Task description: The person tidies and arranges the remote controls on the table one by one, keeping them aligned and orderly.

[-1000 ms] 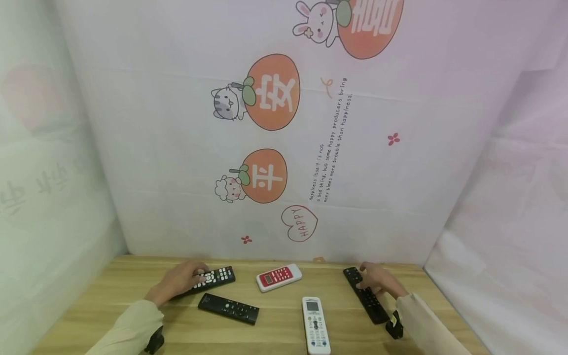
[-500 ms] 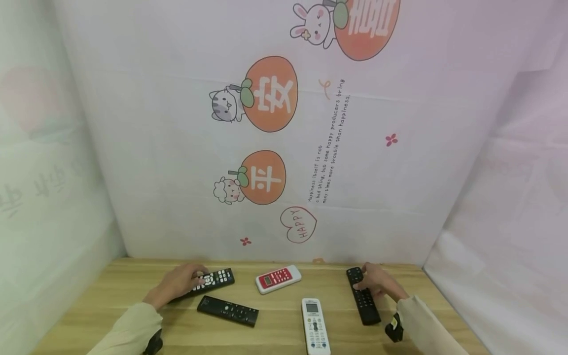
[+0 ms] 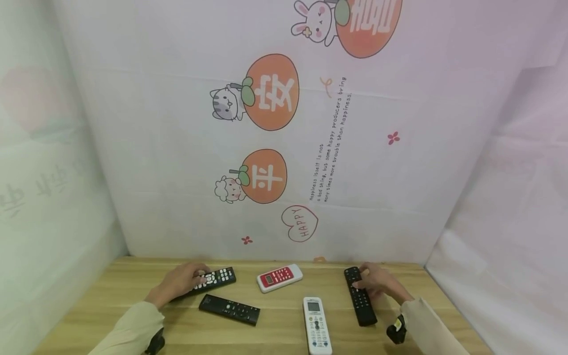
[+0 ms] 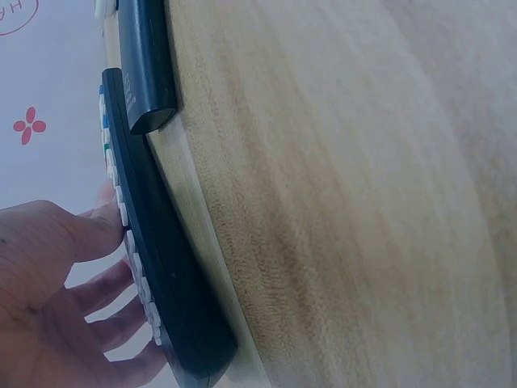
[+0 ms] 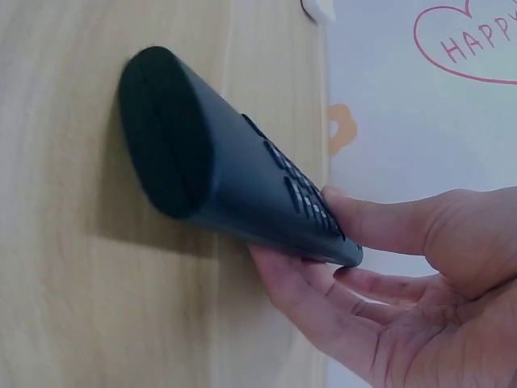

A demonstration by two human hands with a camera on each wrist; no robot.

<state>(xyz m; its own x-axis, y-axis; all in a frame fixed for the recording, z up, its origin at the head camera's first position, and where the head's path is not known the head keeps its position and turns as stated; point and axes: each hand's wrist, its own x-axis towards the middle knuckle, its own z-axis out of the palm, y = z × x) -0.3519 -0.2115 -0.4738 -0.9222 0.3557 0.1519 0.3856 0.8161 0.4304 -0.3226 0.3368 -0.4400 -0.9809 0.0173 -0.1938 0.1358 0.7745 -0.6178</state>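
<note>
White-keyed remote (image 3: 220,277) gripped by left hand (image 3: 179,281) (8 o'clock), dark-keyed remote (image 3: 365,308) by right hand (image 3: 381,280) (4); "HAPPY" heart (image 3: 300,224) printed on sheet (image 3: 368,231), wood-grain table (image 3: 266,341).

Smooth plastic remote (image 5: 230,174), wood-grain tabletop (image 3: 279,328), cloth backdrop (image 3: 177,158)

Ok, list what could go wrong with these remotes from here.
The right hand grips the long black remote toward its far end, so the near end might dip. The left hand covers part of the white-buttoned remote, so it could press a key or knock the dark remote close by.
</note>
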